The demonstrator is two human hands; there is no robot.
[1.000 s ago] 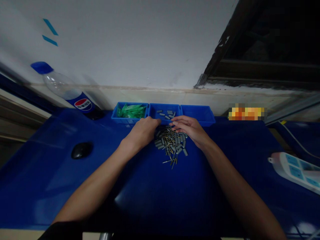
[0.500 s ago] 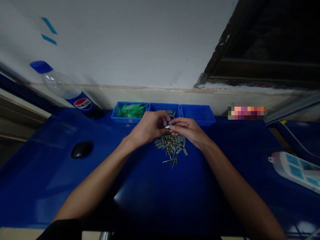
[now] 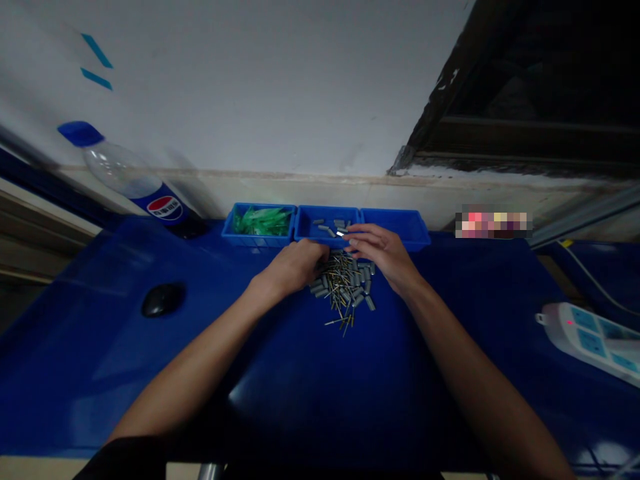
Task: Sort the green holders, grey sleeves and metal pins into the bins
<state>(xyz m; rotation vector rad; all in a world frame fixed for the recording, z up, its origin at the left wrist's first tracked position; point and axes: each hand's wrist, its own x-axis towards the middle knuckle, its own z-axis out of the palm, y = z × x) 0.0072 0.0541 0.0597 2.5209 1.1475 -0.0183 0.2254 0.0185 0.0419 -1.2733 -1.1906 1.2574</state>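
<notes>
A heap of small grey sleeves and thin metal pins [image 3: 345,288] lies on the blue table [image 3: 320,373]. My left hand [image 3: 295,265] rests curled, knuckles up, on the heap's left edge, its fingertips in the parts. My right hand [image 3: 380,250] reaches over the front rim of the middle blue tray [image 3: 305,230], pinching a small grey sleeve [image 3: 341,233] at its fingertips. Several grey sleeves lie inside that tray. The left tray [image 3: 230,230] holds green plastic pieces, and the right tray [image 3: 417,230] shows nothing inside.
A cola bottle [image 3: 133,183] lies tilted at the back left by the wall. A black mouse [image 3: 163,300] sits on the left of the table. A white power strip [image 3: 593,340] lies at the right edge.
Half a second ago both hands met above the heap, fitting a small part together. Now my right hand has carried it forward to the middle tray, and my left hand has dropped back onto the heap.
</notes>
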